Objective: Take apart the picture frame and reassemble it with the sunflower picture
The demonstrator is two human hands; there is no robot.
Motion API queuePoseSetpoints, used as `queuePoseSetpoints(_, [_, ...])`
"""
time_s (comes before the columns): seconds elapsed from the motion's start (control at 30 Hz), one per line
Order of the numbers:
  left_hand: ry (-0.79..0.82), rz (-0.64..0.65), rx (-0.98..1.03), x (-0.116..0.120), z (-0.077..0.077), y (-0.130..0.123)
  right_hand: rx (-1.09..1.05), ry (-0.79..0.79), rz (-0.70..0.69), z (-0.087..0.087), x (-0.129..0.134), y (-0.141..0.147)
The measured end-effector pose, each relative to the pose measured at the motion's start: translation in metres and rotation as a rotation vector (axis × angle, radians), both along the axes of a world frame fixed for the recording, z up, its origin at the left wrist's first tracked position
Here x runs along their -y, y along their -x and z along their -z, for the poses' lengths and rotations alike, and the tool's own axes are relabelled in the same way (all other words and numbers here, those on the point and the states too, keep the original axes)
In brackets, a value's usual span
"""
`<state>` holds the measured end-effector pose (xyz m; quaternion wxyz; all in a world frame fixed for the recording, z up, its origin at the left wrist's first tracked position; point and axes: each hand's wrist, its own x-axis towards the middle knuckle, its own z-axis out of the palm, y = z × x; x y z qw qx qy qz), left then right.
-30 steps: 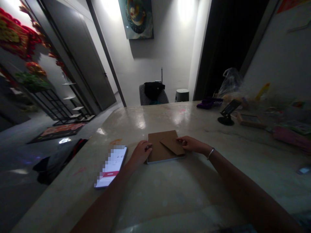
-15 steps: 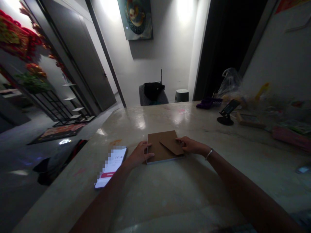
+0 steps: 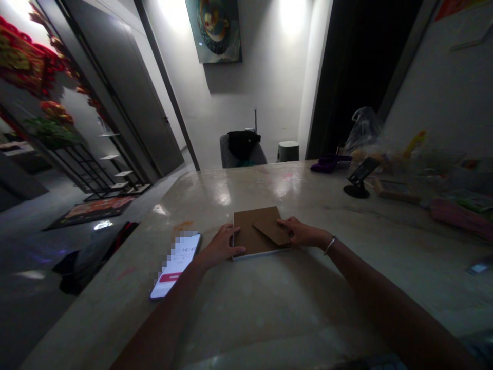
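A flat brown item with a pale edge [image 3: 246, 238], like a notebook or thin box, lies on the glossy table in the middle of the head view. A brown flap [image 3: 272, 230] with a pointed left end lies over its right part. My left hand [image 3: 222, 247] grips the item's left edge, thumb on top, fingers at the side. My right hand [image 3: 302, 232] pinches the flap at its right side with thumb and forefinger; the other fingers are curled beneath. Whether the flap is attached to the item cannot be made out.
A lit phone [image 3: 177, 267] lies left of my left forearm. Farther right on the table [image 3: 246, 318] are a black stand [image 3: 357, 187], a purple object [image 3: 331, 163], a wooden frame [image 3: 395, 190] and a pink item [image 3: 458, 218]. A chair [image 3: 227, 154] stands beyond the far edge.
The flap's right part sits slightly higher, and my right thumb and forefinger have shifted a little left with it. My left hand keeps its place at the left edge.
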<state>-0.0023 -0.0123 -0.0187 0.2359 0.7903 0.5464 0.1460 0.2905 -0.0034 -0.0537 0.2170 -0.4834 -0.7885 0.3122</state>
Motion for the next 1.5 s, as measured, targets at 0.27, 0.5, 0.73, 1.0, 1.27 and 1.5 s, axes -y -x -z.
queuePoseSetpoints(0.27, [-0.05, 0.011, -0.017, -0.004, 0.009, 0.005, 0.008, 0.072, -0.018, -0.014, 0.003, -0.002])
queuePoseSetpoints(0.5, [-0.222, -0.063, 0.013, -0.006, 0.008, -0.006, -0.03, -0.22, 0.281, -0.004, -0.009, 0.014])
queuePoseSetpoints(0.73, [-0.2, -0.028, 0.006, -0.006, 0.005, -0.007, 0.084, -0.399, 0.129, 0.014, -0.022, 0.021])
queuePoseSetpoints(1.0, [-0.288, 0.05, 0.038, -0.005, 0.01, -0.003, 0.29, -0.408, 0.089, -0.001, -0.009, 0.018])
queuePoseSetpoints(1.27, [-0.255, 0.135, -0.018, 0.004, 0.003, -0.008, 0.388, -0.456, 0.065, -0.013, 0.001, 0.019])
queuePoseSetpoints(1.5, [-0.212, -0.013, -0.289, 0.005, 0.004, -0.025, 0.341, -0.472, 0.037, -0.004, -0.003, 0.02])
